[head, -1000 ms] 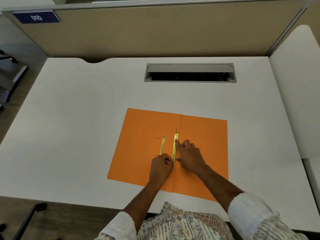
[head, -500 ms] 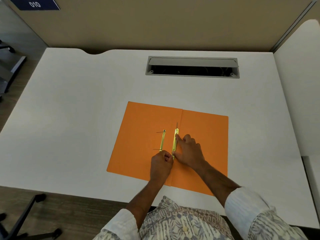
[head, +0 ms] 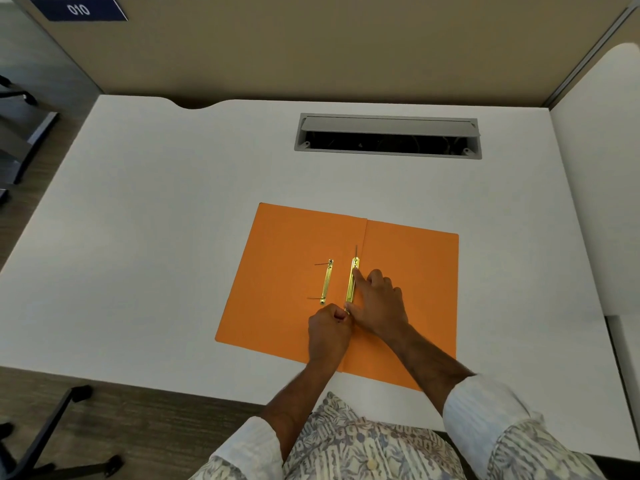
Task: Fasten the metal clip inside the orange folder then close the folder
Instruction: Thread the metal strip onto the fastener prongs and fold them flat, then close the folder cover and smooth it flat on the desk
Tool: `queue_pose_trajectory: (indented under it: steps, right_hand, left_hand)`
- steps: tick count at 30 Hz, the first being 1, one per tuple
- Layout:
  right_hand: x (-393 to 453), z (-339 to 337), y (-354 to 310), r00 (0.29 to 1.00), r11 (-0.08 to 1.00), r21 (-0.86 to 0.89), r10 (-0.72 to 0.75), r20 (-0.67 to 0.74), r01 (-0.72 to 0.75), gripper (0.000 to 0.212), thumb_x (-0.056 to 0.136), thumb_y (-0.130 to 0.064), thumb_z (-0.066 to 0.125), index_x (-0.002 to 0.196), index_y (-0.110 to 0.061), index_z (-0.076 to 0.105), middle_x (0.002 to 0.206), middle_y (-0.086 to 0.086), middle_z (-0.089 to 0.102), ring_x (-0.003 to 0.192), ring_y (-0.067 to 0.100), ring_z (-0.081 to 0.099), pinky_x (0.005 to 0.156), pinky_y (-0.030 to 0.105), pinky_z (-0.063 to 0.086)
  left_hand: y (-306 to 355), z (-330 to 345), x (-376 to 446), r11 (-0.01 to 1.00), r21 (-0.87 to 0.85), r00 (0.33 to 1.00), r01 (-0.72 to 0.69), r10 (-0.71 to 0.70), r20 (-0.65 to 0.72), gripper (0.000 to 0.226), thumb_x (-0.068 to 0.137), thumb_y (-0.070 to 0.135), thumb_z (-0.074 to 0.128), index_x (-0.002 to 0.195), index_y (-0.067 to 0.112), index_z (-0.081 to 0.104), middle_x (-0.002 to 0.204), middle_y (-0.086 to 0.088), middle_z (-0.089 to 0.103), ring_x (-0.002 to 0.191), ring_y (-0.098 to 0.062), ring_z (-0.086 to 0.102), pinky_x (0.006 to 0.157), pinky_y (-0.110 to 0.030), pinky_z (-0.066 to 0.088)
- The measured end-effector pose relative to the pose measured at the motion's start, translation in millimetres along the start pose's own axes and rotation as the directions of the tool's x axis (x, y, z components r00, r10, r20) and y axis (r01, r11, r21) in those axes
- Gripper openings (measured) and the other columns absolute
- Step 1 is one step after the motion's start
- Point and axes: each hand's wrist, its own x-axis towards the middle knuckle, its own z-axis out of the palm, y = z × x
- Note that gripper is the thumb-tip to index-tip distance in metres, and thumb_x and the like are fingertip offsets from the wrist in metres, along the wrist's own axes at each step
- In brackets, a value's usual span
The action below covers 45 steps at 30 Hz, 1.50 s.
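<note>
An orange folder point(head: 287, 258) lies open and flat on the white desk point(head: 173, 220). A gold metal clip bar point(head: 351, 284) sits along the fold, one thin prong standing up at its far end. My right hand point(head: 379, 303) presses on it, index fingertip near the far end, thumb at the near end. My left hand point(head: 329, 329) is curled, pinching at the bar's near end; what it pinches is hidden. A second gold clip piece point(head: 326, 282) with two thin prongs pointing left lies on the left flap.
A grey cable tray slot point(head: 388, 136) is set into the desk behind the folder. A beige partition point(head: 311, 46) with a blue "010" label point(head: 78, 8) stands at the back. A second desk point(head: 602, 168) adjoins on the right. Chair legs point(head: 41, 441) are at lower left.
Both hands stay on the clip bar along the fold. The folder sits slightly higher in view because my head tilted; nothing else has visibly changed.
</note>
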Motion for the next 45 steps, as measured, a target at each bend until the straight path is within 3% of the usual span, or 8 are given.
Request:
queue_pose_trajectory:
  steps: [11, 18, 23, 29, 32, 36, 40, 45]
  right_hand:
    - [-2.4, -3.3, -3.0, 1.000, 1.000, -0.024, 0.005, 0.005, -0.004, 0.078, 0.084, -0.057, 0.058, 0.147, -0.023, 0.027, 0.122, 0.009, 0.045, 0.109, 0.028, 0.049, 0.086, 0.045, 0.049]
    - [-4.8, -5.0, -1.8, 1.000, 1.000, -0.017, -0.008, 0.001, 0.008, 0.078, 0.084, -0.057, 0.059, 0.148, -0.023, 0.027, 0.122, 0.009, 0.045, 0.108, 0.028, 0.049, 0.084, 0.042, 0.046]
    - [-5.6, -4.7, -1.2, 1.000, 0.999, -0.023, -0.023, -0.001, 0.023, 0.077, 0.086, -0.058, 0.057, 0.148, -0.022, 0.027, 0.121, 0.009, 0.046, 0.106, 0.027, 0.050, 0.083, 0.042, 0.047]
    - [-15.3, -0.3, -2.9, 0.995, 0.990, -0.111, -0.094, -0.036, 0.089, 0.072, 0.092, -0.054, 0.049, 0.149, -0.019, 0.023, 0.128, 0.010, 0.046, 0.108, 0.027, 0.048, 0.085, 0.041, 0.047]
    - [-30.0, 4.0, -0.3, 0.985, 0.974, -0.148, -0.172, 0.004, 0.171, 0.079, 0.087, -0.059, 0.053, 0.149, -0.018, 0.025, 0.147, 0.012, 0.035, 0.125, 0.033, 0.040, 0.097, 0.046, 0.042]
    - [-50.7, 15.0, 0.9, 0.979, 0.976, -0.111, -0.178, 0.101, 0.189, 0.099, 0.077, -0.069, 0.059, 0.153, -0.019, 0.017, 0.162, 0.012, 0.010, 0.147, 0.035, 0.013, 0.115, 0.052, 0.023]
    - [-51.5, 20.5, -5.6, 0.981, 0.979, -0.118, -0.149, 0.126, 0.164, 0.102, 0.080, -0.068, 0.057, 0.154, -0.022, 0.005, 0.164, 0.007, -0.004, 0.150, 0.031, -0.002, 0.120, 0.050, 0.012]
    - [-35.0, 20.3, -23.2, 0.976, 0.978, -0.111, -0.158, 0.151, 0.175, 0.100, 0.084, -0.066, 0.053, 0.154, -0.023, -0.003, 0.163, 0.005, -0.015, 0.149, 0.029, -0.012, 0.120, 0.049, 0.003]
  left_hand:
    - [4.0, 2.4, -5.4, 0.999, 0.010, 0.999, -0.030, 0.030, 0.010, 0.034, 0.092, 0.012, 0.063, 0.059, 0.011, 0.058, 0.051, 0.004, 0.053, 0.045, -0.005, 0.037, 0.046, -0.014, 0.031]
    - [0.3, -3.2, -4.3, 0.998, 0.054, 1.000, 0.029, -0.029, -0.007, 0.020, 0.085, 0.014, 0.070, 0.068, 0.006, 0.064, 0.064, -0.004, 0.065, 0.059, -0.017, 0.059, 0.053, -0.023, 0.040]
    - [-4.1, -7.3, -3.6, 0.996, 0.082, 0.999, 0.043, -0.044, 0.006, 0.019, 0.085, 0.016, 0.074, 0.070, 0.015, 0.063, 0.067, 0.004, 0.064, 0.059, -0.001, 0.056, 0.051, -0.010, 0.034]
    - [-21.5, -31.7, -0.2, 0.995, 0.076, 0.997, 0.062, -0.058, -0.060, 0.012, 0.088, 0.019, 0.072, 0.079, 0.017, 0.064, 0.071, 0.006, 0.065, 0.063, -0.003, 0.058, 0.053, -0.013, 0.039]
    - [-39.1, -63.3, 7.1, 0.995, 0.054, 0.985, 0.086, -0.077, -0.154, 0.009, 0.091, 0.013, 0.066, 0.083, 0.016, 0.067, 0.079, 0.002, 0.070, 0.071, -0.015, 0.064, 0.057, -0.019, 0.046]
    - [-67.2, -117.0, 17.4, 0.976, 0.151, 0.941, 0.157, -0.102, -0.323, 0.014, 0.089, 0.015, 0.068, 0.101, 0.010, 0.067, 0.109, -0.014, 0.063, 0.096, -0.031, 0.060, 0.083, -0.042, 0.053]
    - [-87.4, -155.9, 17.5, 0.911, 0.263, 0.876, 0.318, -0.176, -0.449, 0.046, 0.083, 0.031, 0.076, 0.122, 0.012, 0.059, 0.131, -0.019, 0.049, 0.120, -0.042, 0.046, 0.098, -0.056, 0.043]
    - [-100.4, -185.5, 29.2, 0.936, 0.096, 0.860, 0.340, -0.268, -0.434, 0.056, 0.086, 0.035, 0.074, 0.129, 0.007, 0.053, 0.129, -0.022, 0.055, 0.117, -0.041, 0.053, 0.099, -0.056, 0.045]
